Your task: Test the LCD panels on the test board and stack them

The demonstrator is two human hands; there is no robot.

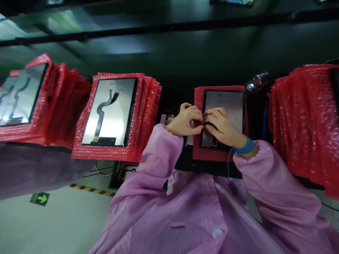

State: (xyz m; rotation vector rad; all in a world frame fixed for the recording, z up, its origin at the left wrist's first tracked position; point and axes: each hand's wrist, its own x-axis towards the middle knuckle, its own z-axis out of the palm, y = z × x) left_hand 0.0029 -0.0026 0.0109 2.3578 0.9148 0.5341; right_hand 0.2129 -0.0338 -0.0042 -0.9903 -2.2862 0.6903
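In front of me lies a display panel (233, 100) with a silvery back and black edges, on a red bubble-wrap sheet (203, 155). My left hand (187, 119) reaches over the panel's left edge, its thumb and fingers pinched together. My right hand (224, 127), with a blue wrist strap (244, 146), rests over the panel's middle. Its fingers meet the left fingertips at a small dark end of a flex cable (204, 123). Both hands grip this dark end, which the fingers partly cover. The lower part of the cable runs under my right hand.
To the left stands a stack of red bubble-wrap pouches (148, 116) with another display panel (116, 113) on top. Further left are more panels and pouches (63, 106). A pouch stack (299, 116) is on the right. A shiny metal object (257, 82) lies behind. Another person's sleeve (39, 169) shows at left.
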